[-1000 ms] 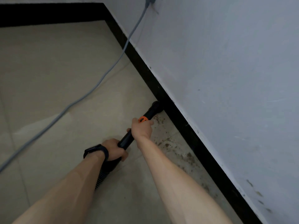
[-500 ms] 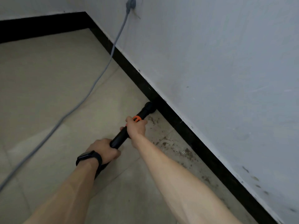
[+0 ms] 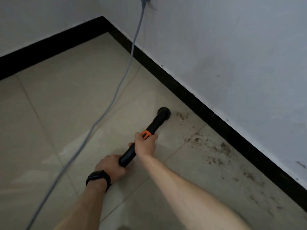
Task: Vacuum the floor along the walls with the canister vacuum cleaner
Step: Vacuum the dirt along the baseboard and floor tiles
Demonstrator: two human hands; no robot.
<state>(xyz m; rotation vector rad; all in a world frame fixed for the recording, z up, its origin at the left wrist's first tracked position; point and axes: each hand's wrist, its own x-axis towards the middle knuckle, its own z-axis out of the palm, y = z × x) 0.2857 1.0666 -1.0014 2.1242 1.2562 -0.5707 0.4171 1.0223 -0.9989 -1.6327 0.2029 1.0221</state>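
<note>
A black vacuum wand (image 3: 154, 126) with an orange collar (image 3: 146, 134) points down at the beige tiled floor (image 3: 69, 103). Its round nozzle (image 3: 164, 112) sits on the tile a short way out from the black skirting (image 3: 196, 100). My right hand (image 3: 146, 144) grips the wand just behind the orange collar. My left hand (image 3: 110, 166), with a black watch on the wrist, grips the wand's rear end. Brown dirt (image 3: 217, 148) is scattered on the tiles to the right of the nozzle, along the skirting. The canister is out of view.
A grey power cord (image 3: 116, 93) hangs from a wall plug (image 3: 145, 0) and crosses the floor toward the lower left. Grey-white walls (image 3: 232, 55) meet in a corner at the upper middle, with the black skirting running along both.
The nozzle has come away from the skirting toward the left and now rests on open tile. The view has swung so the room corner shows.
</note>
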